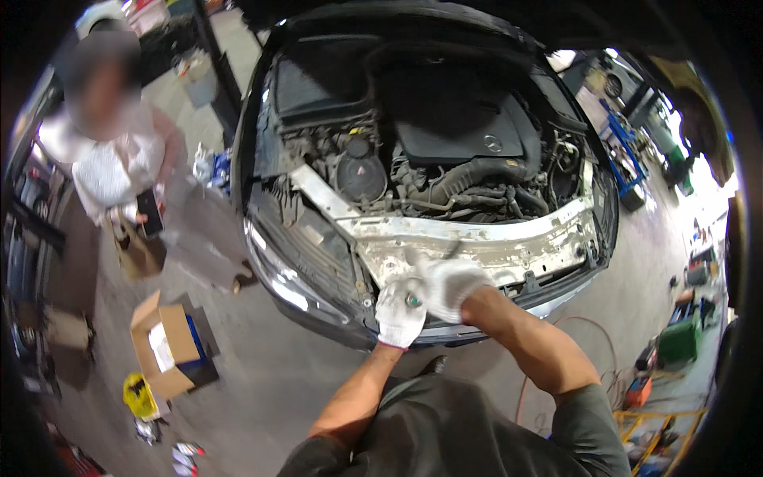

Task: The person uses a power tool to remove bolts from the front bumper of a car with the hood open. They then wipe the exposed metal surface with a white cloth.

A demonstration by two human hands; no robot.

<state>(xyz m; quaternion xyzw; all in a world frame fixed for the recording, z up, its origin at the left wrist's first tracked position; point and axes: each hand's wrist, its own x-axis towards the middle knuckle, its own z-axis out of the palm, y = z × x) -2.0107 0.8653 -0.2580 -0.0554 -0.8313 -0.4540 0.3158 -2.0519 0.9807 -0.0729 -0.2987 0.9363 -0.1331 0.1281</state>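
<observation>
Both my hands wear white knit gloves and meet over the front edge of a car's open engine bay. My left hand (400, 312) has its fingers closed around something small; a round metallic piece with a greenish spot (413, 300) shows at the fingers, its kind unclear. Right beside it, my right hand (453, 288) is closed and blurred by motion. A thin dark streak shows just above that hand, and I cannot make out what it is. Beneath both hands runs the worn silver front crossmember (445, 230) of the car.
Behind the crossmember sits a black engine cover (457, 123) with an air hose (477, 176). The left headlight (278, 274) is close by. A person (111, 159) stands at the left, holding a dark object. An open cardboard box (164, 342) and a yellow container (140, 396) are on the floor.
</observation>
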